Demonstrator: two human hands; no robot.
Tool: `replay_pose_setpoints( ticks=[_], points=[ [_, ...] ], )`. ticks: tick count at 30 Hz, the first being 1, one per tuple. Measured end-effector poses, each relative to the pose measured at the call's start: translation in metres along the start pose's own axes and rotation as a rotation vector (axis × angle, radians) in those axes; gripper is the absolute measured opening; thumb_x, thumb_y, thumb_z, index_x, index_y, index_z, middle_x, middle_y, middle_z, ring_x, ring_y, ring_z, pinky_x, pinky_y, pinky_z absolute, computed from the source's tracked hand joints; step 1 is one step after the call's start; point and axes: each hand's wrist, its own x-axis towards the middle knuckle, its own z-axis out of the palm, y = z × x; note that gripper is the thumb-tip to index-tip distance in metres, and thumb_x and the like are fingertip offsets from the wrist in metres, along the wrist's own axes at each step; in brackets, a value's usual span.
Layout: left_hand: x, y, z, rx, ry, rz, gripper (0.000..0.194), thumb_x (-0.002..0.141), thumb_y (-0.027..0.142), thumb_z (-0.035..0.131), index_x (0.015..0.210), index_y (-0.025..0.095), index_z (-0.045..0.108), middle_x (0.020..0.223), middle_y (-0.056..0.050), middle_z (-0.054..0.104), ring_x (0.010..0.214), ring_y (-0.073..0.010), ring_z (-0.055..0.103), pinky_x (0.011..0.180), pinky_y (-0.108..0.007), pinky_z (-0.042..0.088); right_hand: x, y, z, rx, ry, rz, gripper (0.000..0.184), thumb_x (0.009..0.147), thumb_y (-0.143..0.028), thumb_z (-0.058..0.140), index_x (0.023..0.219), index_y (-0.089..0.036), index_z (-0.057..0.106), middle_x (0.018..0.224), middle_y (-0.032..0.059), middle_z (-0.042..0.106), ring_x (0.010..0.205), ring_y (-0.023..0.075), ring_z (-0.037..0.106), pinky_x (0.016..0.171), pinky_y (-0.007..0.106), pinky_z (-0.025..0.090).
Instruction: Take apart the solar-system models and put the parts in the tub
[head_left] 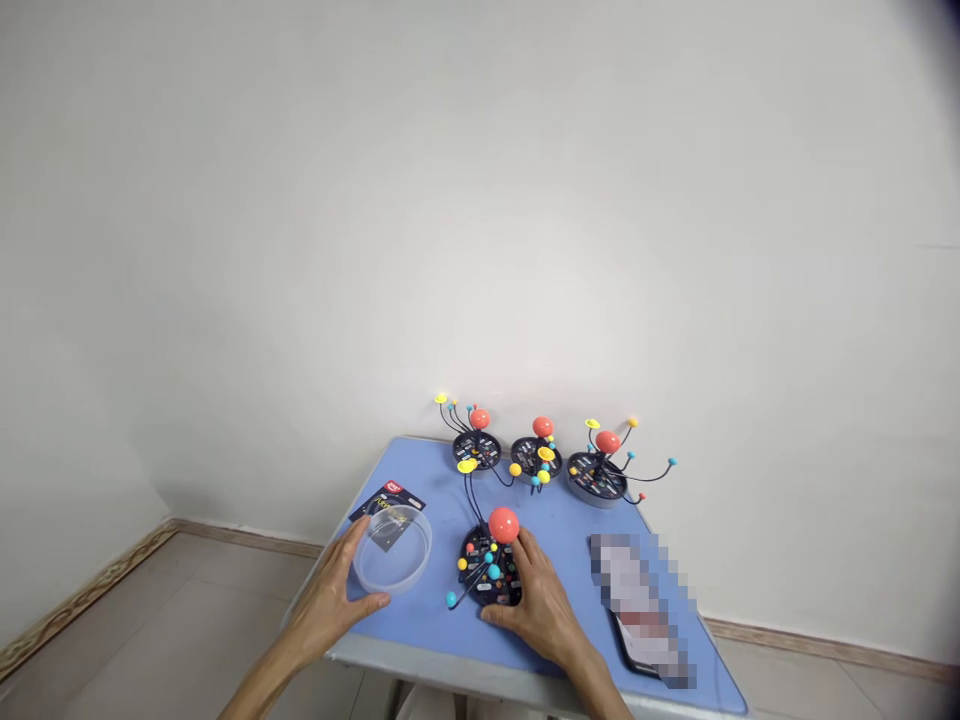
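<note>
On the blue table, my left hand (334, 592) is at the left side of a clear round plastic container (393, 585), thumb and fingers spread apart. Its fingertips are close to the rim; whether they touch it I cannot tell. My right hand (538, 603) grips the right edge of a solar system model (480, 587), thumb in front and fingers behind. This model has a black round base, a large red-orange ball and small yellow, blue and orange balls on thin bent black rods. Under and behind the container lies a black printed card (405, 500), partly seen through the plastic.
Three similar models, a left one (477, 450), a middle one (534, 458) and a right one (598, 476), stand along the back of the table (427, 640) by the wall. A phone (631, 655), mostly blurred out by pixels, lies at the right.
</note>
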Motion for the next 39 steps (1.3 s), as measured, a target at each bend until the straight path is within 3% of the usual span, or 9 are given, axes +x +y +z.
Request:
replay_pose_setpoints(
  ticks=[10,15,22,28,34,39],
  points=[
    [-0.004,0.023,0.005,-0.038,-0.046,-0.137,0.091,0.074,0.042,0.072,0.152,0.027,0.028,0.156,-0.01,0.038,0.145,-0.0297,0.034,0.117,-0.049,0.032,-0.007,0.015,-0.001,-0.01,0.047,0.055,0.093,0.066,-0.045,0.076,0.148,-0.02,0.039,0.159,0.0135,0.031,0.145,0.0323,0.031,0.117,0.044,0.031],
    [-0.004,0.027,0.005,-0.017,-0.054,-0.115,0.088,0.076,0.04,0.071,0.152,0.029,0.027,0.158,-0.008,0.035,0.145,-0.0293,0.033,0.117,-0.048,0.033,-0.013,0.017,-0.005,0.03,0.078,0.04,0.069,0.077,-0.042,0.064,0.141,-0.02,0.049,0.157,0.0107,0.037,0.142,0.0293,0.038,0.115,0.042,0.036],
    [0.002,0.044,0.001,0.05,-0.124,-0.087,0.085,0.079,0.04,0.068,0.153,0.029,0.027,0.159,-0.008,0.033,0.147,-0.03,0.028,0.119,-0.05,0.027,-0.005,0.01,-0.005,0.085,0.223,-0.043,0.036,0.085,-0.03,0.05,0.113,-0.019,0.07,0.133,0.011,0.062,0.12,0.0256,0.059,0.102,0.038,0.048],
    [0.0,0.031,0.009,0.027,-0.057,-0.039,0.089,0.076,0.039,0.071,0.153,0.028,0.027,0.161,-0.009,0.03,0.148,-0.0318,0.025,0.119,-0.051,0.027,0.006,-0.006,-0.011,0.006,0.209,-0.044,0.036,0.08,-0.018,0.05,0.11,-0.019,0.071,0.114,0.0101,0.069,0.108,0.0271,0.06,0.096,0.039,0.048],
    [-0.009,0.022,0.016,-0.043,0.054,-0.048,0.076,0.083,0.044,0.063,0.15,0.03,0.031,0.158,-0.006,0.035,0.146,-0.0328,0.03,0.119,-0.054,0.028,0.01,-0.021,-0.009,-0.112,0.131,-0.013,0.036,0.082,-0.013,0.046,0.106,-0.022,0.071,0.108,0.0091,0.069,0.099,0.0276,0.058,0.087,0.037,0.048],
    [-0.019,0.027,0.018,-0.07,0.107,-0.1,0.065,0.088,0.047,0.055,0.146,0.024,0.036,0.155,-0.011,0.038,0.145,-0.0299,0.034,0.118,-0.051,0.031,0.012,-0.025,-0.004,-0.126,0.124,-0.023,0.026,0.086,-0.017,0.046,0.093,-0.022,0.07,0.101,0.0101,0.069,0.095,0.0276,0.058,0.083,0.036,0.047]
  ],
)
